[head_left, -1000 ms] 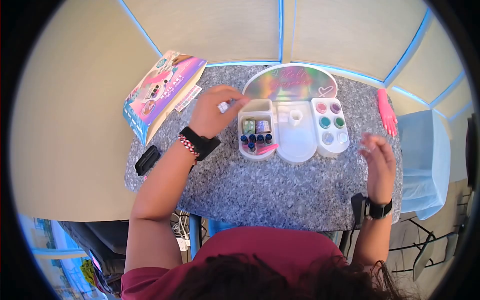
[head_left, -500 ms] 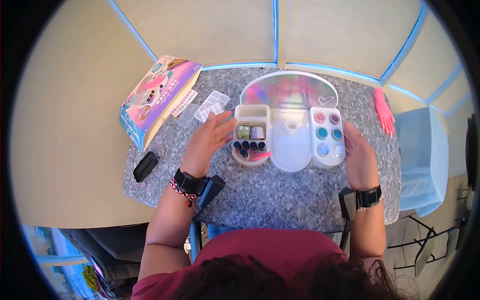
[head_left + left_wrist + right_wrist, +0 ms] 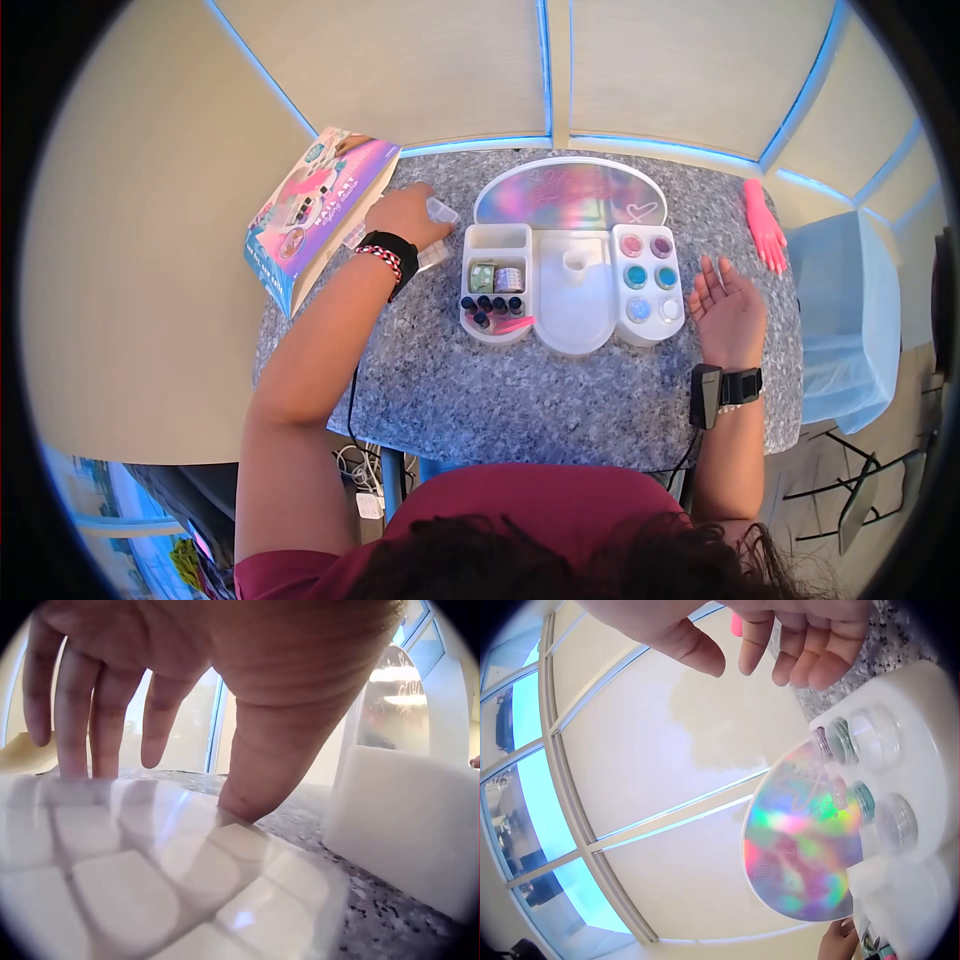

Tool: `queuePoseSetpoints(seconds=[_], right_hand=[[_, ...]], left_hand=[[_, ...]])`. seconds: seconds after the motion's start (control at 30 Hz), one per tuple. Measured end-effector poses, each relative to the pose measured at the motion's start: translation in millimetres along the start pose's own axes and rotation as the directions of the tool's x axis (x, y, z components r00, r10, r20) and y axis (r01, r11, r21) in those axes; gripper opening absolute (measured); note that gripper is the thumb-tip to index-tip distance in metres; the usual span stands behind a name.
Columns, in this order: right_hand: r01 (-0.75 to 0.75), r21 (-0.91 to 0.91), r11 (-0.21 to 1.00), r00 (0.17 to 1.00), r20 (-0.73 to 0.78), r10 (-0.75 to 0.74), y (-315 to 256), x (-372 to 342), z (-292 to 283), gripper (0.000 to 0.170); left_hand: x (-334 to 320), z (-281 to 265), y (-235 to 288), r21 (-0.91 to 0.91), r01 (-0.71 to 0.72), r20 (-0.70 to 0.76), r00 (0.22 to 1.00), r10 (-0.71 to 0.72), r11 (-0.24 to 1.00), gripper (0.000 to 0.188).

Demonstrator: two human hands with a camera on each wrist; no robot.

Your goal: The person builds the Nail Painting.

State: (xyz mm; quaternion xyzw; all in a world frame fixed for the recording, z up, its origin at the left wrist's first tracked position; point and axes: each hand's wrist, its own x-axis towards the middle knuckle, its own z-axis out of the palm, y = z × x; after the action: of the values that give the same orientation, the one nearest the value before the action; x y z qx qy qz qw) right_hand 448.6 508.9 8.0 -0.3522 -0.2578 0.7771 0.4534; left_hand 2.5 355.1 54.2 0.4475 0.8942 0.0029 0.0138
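Observation:
My left hand (image 3: 405,215) is over a clear compartment case (image 3: 434,256) of white false nails, left of the white nail-art station (image 3: 573,325). In the left wrist view its fingers hang straight and spread at the far edge of the case (image 3: 127,892), while the thumb meets the right edge. Part of the case is hidden under the hand. My right hand (image 3: 730,315) lies palm up beside the station's right section, fingers extended, holding nothing. That section bears glitter pots (image 3: 636,276); the left section contains nail polish bottles (image 3: 499,305) and patterned tape rolls (image 3: 508,280).
A nail-art box (image 3: 318,205) leans at the back left. A pink model hand (image 3: 765,228) lies near the right edge of the grey speckled table (image 3: 480,410). The station's iridescent half-round panel (image 3: 570,192) stands at the back. A blue-covered object (image 3: 845,320) stands right of the table.
My left hand came away from the station's left compartments, then moved left and back onto the nail case. My right hand turned from beside the glitter pots to palm up.

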Motion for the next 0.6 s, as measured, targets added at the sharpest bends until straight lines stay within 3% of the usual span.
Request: queuePoseSetpoints(seconds=[0.07,0.17,0.27,0.33,0.4,0.47,0.6], right_hand=[[0.019,-0.022,1.0,1.0,-0.004,-0.02,1,-3,0,0.046],[0.043,-0.002,0.999,0.997,0.071,-0.043,2,-6,1,0.041],[0.059,-0.025,0.998,0.998,0.03,-0.058,4,-6,4,0.037],[0.046,-0.068,0.997,0.999,0.012,-0.046,6,-8,5,0.034],[0.046,-0.063,0.997,0.999,0.012,-0.046,8,-9,8,0.034],[0.045,-0.062,0.997,0.999,0.015,-0.044,9,-10,8,0.033],[0.067,-0.062,0.996,0.997,0.031,-0.065,11,-10,8,0.033]], left_hand=[[1,4,3,-0.022,-0.009,0.015,1.0,0.009,1.0,0.075],[2,12,2,-0.087,-0.061,-0.094,0.994,0.053,0.994,0.07],[1,2,2,-0.242,-0.031,-0.216,0.976,-0.023,0.97,0.069],[-4,-13,-1,-0.433,-0.212,-0.472,0.882,-0.02,0.876,0.065],[-20,-32,9,-0.527,-0.16,-0.429,0.898,-0.099,0.834,0.059],[-32,-37,14,-0.686,-0.316,-0.499,0.86,-0.108,0.655,0.053],[-56,-37,34,-0.777,-0.308,-0.435,0.893,-0.115,0.55,0.052]])
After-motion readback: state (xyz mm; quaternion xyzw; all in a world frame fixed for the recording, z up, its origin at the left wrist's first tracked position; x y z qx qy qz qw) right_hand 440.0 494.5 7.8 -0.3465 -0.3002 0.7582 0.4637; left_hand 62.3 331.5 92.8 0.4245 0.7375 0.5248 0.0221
